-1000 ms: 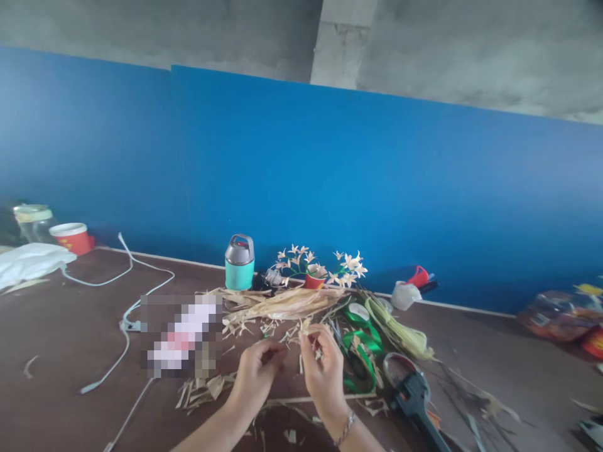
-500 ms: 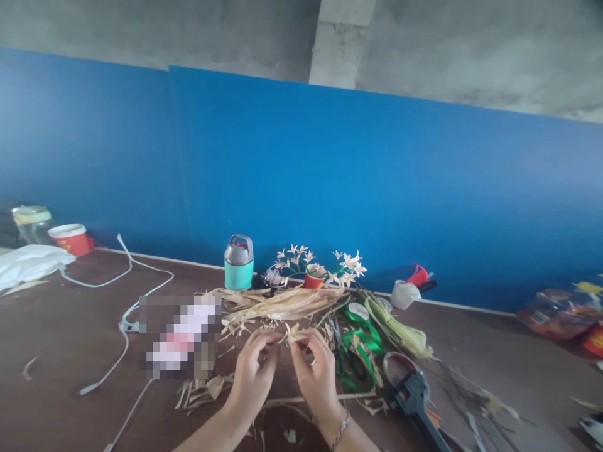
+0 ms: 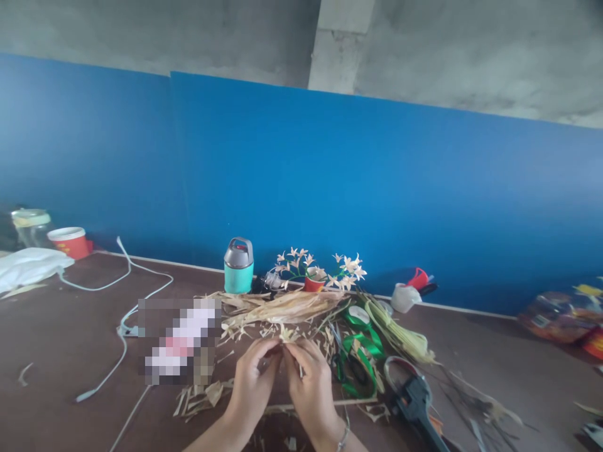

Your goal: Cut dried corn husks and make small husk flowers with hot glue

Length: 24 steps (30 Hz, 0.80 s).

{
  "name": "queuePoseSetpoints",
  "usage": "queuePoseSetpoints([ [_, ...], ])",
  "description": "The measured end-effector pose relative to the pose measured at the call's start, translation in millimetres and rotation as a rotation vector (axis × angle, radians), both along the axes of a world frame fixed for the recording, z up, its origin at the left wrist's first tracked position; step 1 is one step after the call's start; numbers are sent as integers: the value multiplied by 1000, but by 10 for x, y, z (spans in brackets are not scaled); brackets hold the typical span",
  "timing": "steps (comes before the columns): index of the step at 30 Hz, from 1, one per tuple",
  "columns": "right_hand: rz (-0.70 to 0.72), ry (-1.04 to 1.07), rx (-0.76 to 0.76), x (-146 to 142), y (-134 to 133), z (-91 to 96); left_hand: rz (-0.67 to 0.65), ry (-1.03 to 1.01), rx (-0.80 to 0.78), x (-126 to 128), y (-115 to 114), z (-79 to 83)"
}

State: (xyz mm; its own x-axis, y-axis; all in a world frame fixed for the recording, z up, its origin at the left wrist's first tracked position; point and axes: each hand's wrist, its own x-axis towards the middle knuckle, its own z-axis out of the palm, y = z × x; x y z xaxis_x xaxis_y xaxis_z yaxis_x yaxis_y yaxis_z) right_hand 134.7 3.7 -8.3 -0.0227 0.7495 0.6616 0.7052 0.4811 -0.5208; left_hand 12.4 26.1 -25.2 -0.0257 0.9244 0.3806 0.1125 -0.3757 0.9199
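Over a brown tabletop (image 3: 499, 355), nearer than the dried husks (image 3: 287, 307), the left hand (image 3: 251, 378) and right hand (image 3: 311, 383) are being held close, both pinched closed on a small pale flower (image 3: 287, 334); shaping is apparently being done, light pressure likely being needed next.

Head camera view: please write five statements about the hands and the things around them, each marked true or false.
1. The left hand and right hand meet at a pale flower-like piece. True.
2. Both wrists are bare. False: the right wrist wears a bracelet.
3. Green ribbon lies to the right of both hands. True.
4. Nothing stands upright beyond the hands. False: a turquoise container stands there.
5. Pale flowers show beside a red cup. True.
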Motion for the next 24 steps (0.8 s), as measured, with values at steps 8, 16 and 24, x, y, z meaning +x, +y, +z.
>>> queuePoseSetpoints([
  [8,-53,-26,-75,25,49,-52,81,-72,-115,-29,14,80],
  [16,-42,146,-118,83,108,-106,43,-275,-348,-8,-9,220],
  [24,-44,276,-82,83,84,-106,51,-351,-402,-8,-28,263],
])
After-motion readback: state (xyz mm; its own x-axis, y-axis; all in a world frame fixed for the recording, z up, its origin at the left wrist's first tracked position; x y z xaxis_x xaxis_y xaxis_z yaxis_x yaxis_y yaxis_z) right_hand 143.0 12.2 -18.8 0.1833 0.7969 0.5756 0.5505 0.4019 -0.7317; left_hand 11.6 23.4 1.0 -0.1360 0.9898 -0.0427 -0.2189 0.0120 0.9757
